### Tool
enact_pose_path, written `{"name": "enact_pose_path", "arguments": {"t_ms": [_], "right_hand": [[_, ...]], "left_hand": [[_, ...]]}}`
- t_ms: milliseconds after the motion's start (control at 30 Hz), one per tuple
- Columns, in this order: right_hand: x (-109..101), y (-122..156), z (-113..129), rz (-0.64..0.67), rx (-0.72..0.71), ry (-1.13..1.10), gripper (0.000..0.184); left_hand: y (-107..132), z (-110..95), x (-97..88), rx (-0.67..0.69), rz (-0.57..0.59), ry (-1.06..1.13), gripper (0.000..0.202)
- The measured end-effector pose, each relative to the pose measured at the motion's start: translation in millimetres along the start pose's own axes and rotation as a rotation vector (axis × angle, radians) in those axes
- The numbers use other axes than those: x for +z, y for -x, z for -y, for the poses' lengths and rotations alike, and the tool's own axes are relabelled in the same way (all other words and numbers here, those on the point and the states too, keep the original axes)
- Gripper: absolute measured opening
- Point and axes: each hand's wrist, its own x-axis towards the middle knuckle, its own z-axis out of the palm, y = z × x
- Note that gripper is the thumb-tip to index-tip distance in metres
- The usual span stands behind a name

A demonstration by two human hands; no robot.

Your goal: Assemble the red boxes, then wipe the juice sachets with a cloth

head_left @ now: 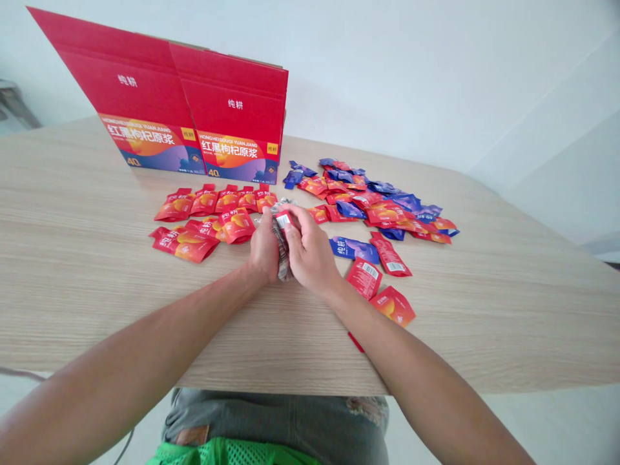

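Observation:
Close together over the middle of the table, my left hand [266, 250] and my right hand [312, 250] are both closed. My left hand grips a crumpled, patterned cloth [285, 266]. Between the hands, pressed against the cloth, is a red pouch [283, 221] with a white barcode label; the fingers of my right hand wrap round it. Left of my hands lie several red pouches in two rows, an upper row [213, 201] and a lower row [194, 244]. A blue pouch [356, 249] lies just right of my right hand.
A red carton [145, 84] with printed panels stands at the back left. A heap of red and blue pouches [387, 210] lies at the back right. Loose red pouches [364, 278] lie beside my right forearm. The table's front edge [290, 387] is near my body.

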Motion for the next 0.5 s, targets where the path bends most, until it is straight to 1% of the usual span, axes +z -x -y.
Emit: {"name": "enact_pose_path", "arguments": {"t_ms": [67,133,200,267,367,433,500], "right_hand": [[-11.3,-6.8,-7.5,-0.061,-0.005,0.025,0.043],[-18.6,-13.7,-19.5,-0.145,0.041,0.046,0.045],[-19.5,-18.7,-33.3,-0.221,0.112,0.052,0.049],[-14.5,-20.6,-45.7,-0.265,0.185,0.044,0.051],[-1.5,-18.1,-55.8,-0.272,0.227,0.082,0.053],[6.9,-14.4,-55.8,-0.248,0.193,0.136,0.055],[14.0,-10.3,-51.2,-0.189,0.146,0.164,0.058]], "left_hand": [[6.6,-2.2,8.4,-0.078,0.003,0.027,0.059],[13.4,-2.6,15.3,-0.115,0.035,0.052,0.062],[19.2,-1.5,19.8,-0.128,0.064,0.069,0.062],[23.5,0.2,21.9,-0.141,0.095,0.076,0.060],[27.3,2.3,21.9,-0.158,0.119,0.074,0.057],[28.0,2.9,20.8,-0.148,0.115,0.062,0.057],[27.7,2.5,20.0,-0.119,0.112,0.053,0.056]]}}
